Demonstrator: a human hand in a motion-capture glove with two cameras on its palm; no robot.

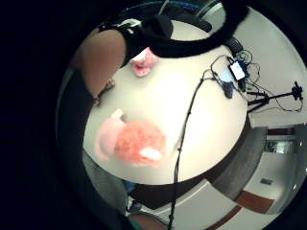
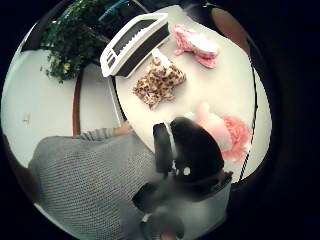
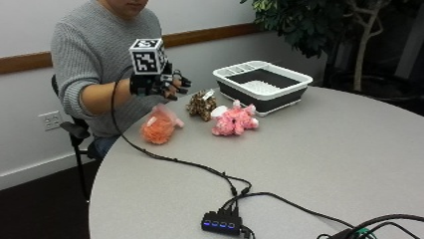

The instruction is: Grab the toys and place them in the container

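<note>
My gloved right hand hangs in the air above the table's near-left edge, fingers loosely curled and holding nothing. Just below it lies an orange-and-pink plush toy, which also shows under the palm. A leopard-spotted plush lies a little beyond the hand, and a pink plush to its right. The white-rimmed, dark-walled container stands behind them with nothing visible inside. The thumb side palm view shows the leopard plush next to the container, with the pink plush beside them.
A black cable runs from the glove across the grey round table to a small hub at the front edge. A potted plant stands behind the container. A phone lies on the table.
</note>
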